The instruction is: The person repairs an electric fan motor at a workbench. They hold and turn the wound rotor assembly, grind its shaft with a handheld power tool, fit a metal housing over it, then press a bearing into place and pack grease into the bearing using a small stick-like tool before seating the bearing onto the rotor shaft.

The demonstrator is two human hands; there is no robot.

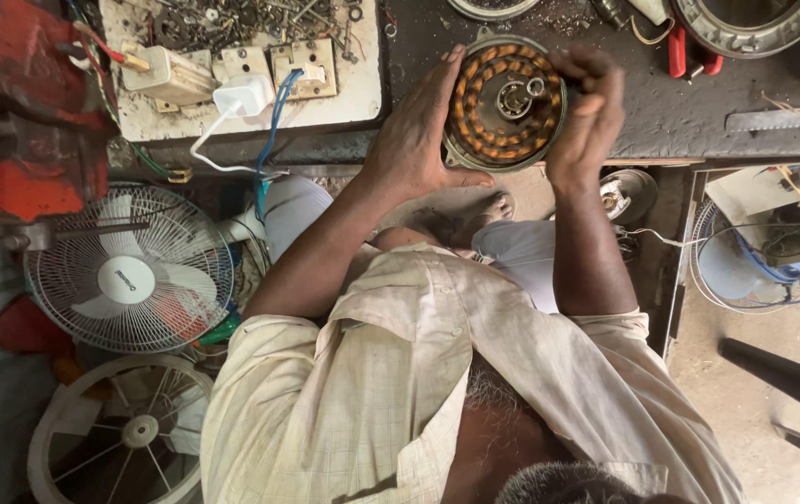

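At desk (699, 121) front edge, centre: round motor (505, 103) w/ orange-brown windings, held face-up toward cam, shaft approx. pointing at viewer; no clear long axis, it's a disc. Left hand (419, 131) cupped around its left rim, fingers partly curled, gripping. Right hand (591, 112) wrapped over right rim, fingers bent onto the top edge, also gripping. Motor overhangs desk edge slightly, above the knees. Board (232, 70) w/ sockets and a white plug sits just left; red-handled pliers (689, 56) up right. Fan (129, 271) on floor lower left, well apart. Open room mostly right of the hands, on bare desk.
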